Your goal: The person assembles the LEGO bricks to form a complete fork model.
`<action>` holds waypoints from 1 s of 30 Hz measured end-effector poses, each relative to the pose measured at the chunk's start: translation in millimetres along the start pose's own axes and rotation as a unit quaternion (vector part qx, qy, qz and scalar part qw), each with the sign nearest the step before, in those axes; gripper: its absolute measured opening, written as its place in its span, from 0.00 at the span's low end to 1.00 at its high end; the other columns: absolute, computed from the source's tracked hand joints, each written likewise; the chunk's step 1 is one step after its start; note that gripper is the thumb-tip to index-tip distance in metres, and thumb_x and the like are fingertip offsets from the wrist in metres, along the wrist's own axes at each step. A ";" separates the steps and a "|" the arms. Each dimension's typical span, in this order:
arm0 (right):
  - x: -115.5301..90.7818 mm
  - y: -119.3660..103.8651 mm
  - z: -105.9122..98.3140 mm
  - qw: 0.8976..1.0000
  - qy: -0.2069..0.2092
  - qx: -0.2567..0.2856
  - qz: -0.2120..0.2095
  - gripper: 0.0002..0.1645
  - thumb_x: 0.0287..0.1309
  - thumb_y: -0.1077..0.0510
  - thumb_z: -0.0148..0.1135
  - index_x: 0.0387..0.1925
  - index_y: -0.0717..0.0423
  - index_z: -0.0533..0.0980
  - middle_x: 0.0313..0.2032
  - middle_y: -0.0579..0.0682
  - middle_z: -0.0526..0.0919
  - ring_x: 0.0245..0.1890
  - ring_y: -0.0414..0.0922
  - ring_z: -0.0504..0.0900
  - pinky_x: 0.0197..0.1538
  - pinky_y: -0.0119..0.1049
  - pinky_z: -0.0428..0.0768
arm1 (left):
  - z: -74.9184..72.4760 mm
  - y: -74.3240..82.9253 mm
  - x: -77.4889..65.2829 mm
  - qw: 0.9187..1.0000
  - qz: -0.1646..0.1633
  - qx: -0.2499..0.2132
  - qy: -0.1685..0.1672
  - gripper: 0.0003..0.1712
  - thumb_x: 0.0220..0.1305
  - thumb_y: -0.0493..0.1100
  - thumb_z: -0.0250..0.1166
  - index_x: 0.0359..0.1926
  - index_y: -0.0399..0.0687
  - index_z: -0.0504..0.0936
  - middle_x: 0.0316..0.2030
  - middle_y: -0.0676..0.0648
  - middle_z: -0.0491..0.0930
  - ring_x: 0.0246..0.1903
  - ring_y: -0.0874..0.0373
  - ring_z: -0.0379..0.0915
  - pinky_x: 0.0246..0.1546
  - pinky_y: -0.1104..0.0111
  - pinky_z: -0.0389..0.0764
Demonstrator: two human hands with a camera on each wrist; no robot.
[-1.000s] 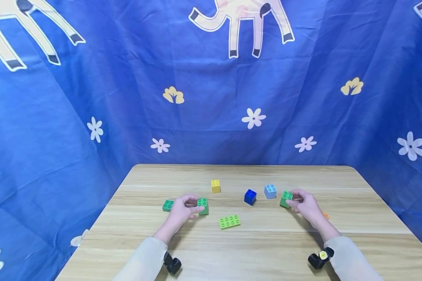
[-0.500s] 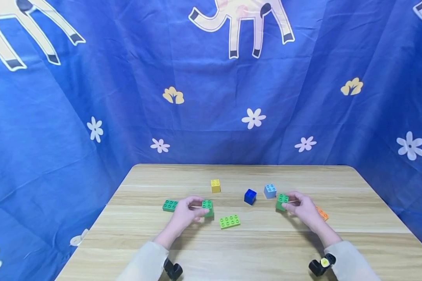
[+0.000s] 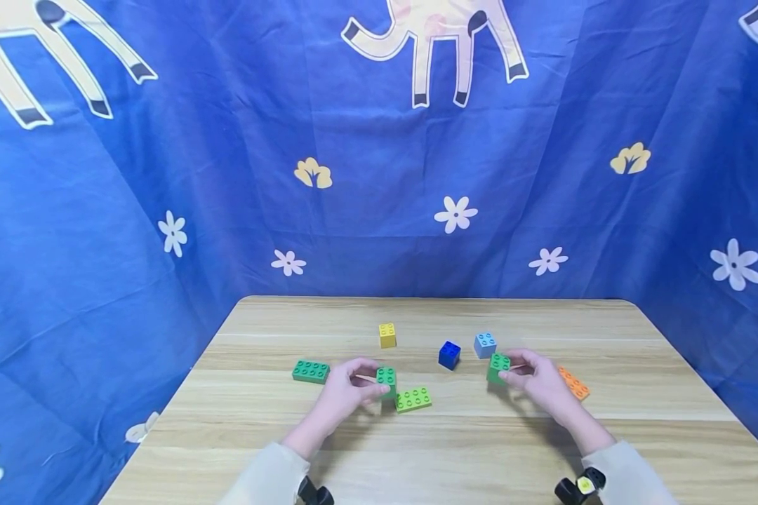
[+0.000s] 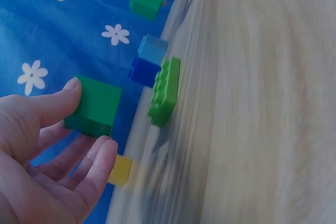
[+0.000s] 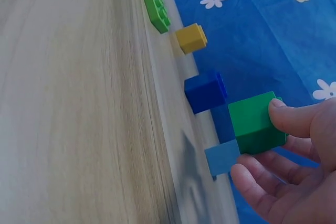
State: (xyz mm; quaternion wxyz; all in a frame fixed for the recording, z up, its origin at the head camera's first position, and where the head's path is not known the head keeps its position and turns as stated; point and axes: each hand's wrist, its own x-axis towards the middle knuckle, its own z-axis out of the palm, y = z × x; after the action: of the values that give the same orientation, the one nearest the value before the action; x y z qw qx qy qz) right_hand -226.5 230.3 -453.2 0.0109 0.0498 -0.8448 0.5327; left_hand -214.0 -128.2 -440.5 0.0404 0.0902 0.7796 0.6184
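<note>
My left hand (image 3: 349,389) pinches a green toy brick (image 3: 387,383) between thumb and fingers, just off the table. Close to its right lies a flat lime-green brick (image 3: 413,400), which shows studs up. On the other side, my right hand (image 3: 535,382) grips a second green brick (image 3: 497,369), also raised; its shadow falls on the wood in the right wrist view. A light blue brick (image 3: 485,345) stands just behind that one, with a dark blue brick (image 3: 449,355) to its left. In the left wrist view, thumb and fingertips hold the green brick (image 4: 96,106).
A yellow brick (image 3: 387,335) stands farther back on the wooden table (image 3: 442,463). Left of my left hand lies a flat dark green brick (image 3: 311,372); a flat orange brick (image 3: 573,383) lies right of my right hand. A blue patterned cloth (image 3: 379,140) hangs behind.
Both hands have moved inward with their green bricks, the left one rightward and the right one leftward. More of the flat dark green and orange bricks now shows.
</note>
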 end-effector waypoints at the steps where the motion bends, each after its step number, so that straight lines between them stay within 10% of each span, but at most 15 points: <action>1: -0.5 -0.7 0.2 1.000 0.001 -0.001 0.000 0.32 0.50 0.57 0.68 0.56 0.65 0.70 0.45 0.57 0.78 0.43 0.50 0.77 0.41 0.36 0.81 | 1.6 1.0 -1.0 1.000 0.001 0.002 0.000 0.27 0.48 0.37 0.72 0.50 0.33 0.75 0.41 0.38 0.78 0.34 0.51 0.77 0.32 0.53 0.82; 30: -22.1 -33.8 16.8 0.999 -0.004 0.012 -0.052 0.25 0.47 0.60 0.70 0.49 0.62 0.75 0.39 0.54 0.81 0.38 0.46 0.78 0.39 0.33 0.79 | 51.5 9.7 -15.4 0.997 0.043 0.010 -0.063 0.23 0.45 0.38 0.74 0.45 0.39 0.79 0.39 0.44 0.81 0.33 0.52 0.78 0.30 0.70 0.80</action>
State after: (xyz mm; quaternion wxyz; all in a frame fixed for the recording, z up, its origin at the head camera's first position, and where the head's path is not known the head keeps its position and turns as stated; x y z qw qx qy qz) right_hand -200.6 202.2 -431.6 0.0341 0.0959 -0.8347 0.5412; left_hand -189.1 -79.8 -443.8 0.0623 0.1629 0.7773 0.6045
